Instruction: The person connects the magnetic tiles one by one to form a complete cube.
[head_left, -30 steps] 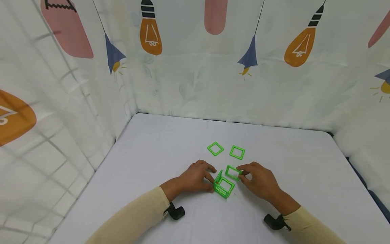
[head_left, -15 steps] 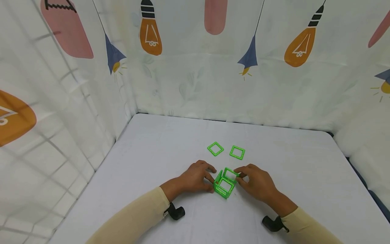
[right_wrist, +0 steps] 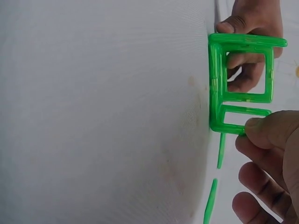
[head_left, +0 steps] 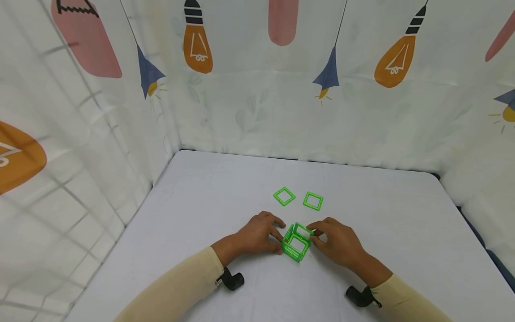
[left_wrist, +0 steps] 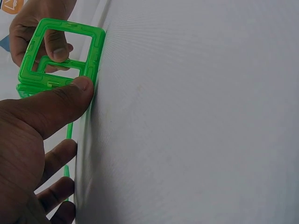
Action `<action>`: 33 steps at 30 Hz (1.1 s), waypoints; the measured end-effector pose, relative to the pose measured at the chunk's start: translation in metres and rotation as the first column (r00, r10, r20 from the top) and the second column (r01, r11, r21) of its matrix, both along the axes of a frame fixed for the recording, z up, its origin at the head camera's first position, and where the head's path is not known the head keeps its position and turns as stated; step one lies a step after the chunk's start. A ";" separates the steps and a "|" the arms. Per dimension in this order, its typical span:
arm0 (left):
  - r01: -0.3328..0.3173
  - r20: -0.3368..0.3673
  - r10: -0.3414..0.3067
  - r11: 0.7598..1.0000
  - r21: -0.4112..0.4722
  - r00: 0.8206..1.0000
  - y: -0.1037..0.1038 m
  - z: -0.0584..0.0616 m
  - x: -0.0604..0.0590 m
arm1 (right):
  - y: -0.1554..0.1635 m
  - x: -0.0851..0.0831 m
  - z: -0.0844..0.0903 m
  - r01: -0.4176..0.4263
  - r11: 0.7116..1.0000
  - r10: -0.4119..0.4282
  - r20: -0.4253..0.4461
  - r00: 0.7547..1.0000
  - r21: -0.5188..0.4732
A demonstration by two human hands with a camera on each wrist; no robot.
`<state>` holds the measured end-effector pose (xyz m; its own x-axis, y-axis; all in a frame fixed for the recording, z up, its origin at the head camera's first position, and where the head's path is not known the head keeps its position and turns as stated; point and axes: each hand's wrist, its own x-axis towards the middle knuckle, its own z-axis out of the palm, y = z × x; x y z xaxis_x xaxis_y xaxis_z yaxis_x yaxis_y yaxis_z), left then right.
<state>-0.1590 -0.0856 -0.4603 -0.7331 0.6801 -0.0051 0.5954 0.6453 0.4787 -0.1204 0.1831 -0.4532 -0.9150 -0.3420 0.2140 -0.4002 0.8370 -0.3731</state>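
Observation:
A half-built cube of green square frames (head_left: 297, 253) stands on the white table (head_left: 201, 201). My left hand (head_left: 280, 237) grips its left wall, and in the left wrist view the thumb (left_wrist: 70, 95) presses on the frame's edge (left_wrist: 70, 25). My right hand (head_left: 315, 236) pinches another green square tile (head_left: 302, 229) and holds it upright against the far side of the cube. In the right wrist view the thumb (right_wrist: 264, 127) sits on that tile (right_wrist: 243, 110) beside the standing frame (right_wrist: 216, 84).
Two loose green square tiles (head_left: 284, 196) (head_left: 313, 201) lie flat just beyond the hands. Printed curtain walls close the table in at the back and on both sides. Black wrist mounts (head_left: 233, 281) (head_left: 357, 295) rest near the front.
My right hand has brought its tile left and tipped it upright against the cube's far side. The left hand has stayed on the left wall.

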 end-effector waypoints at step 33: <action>-0.012 0.008 0.012 1.000 0.004 1.000 0.000 0.000 0.001 | -0.003 0.002 0.000 -0.031 0.999 0.032 -0.004 0.999 0.022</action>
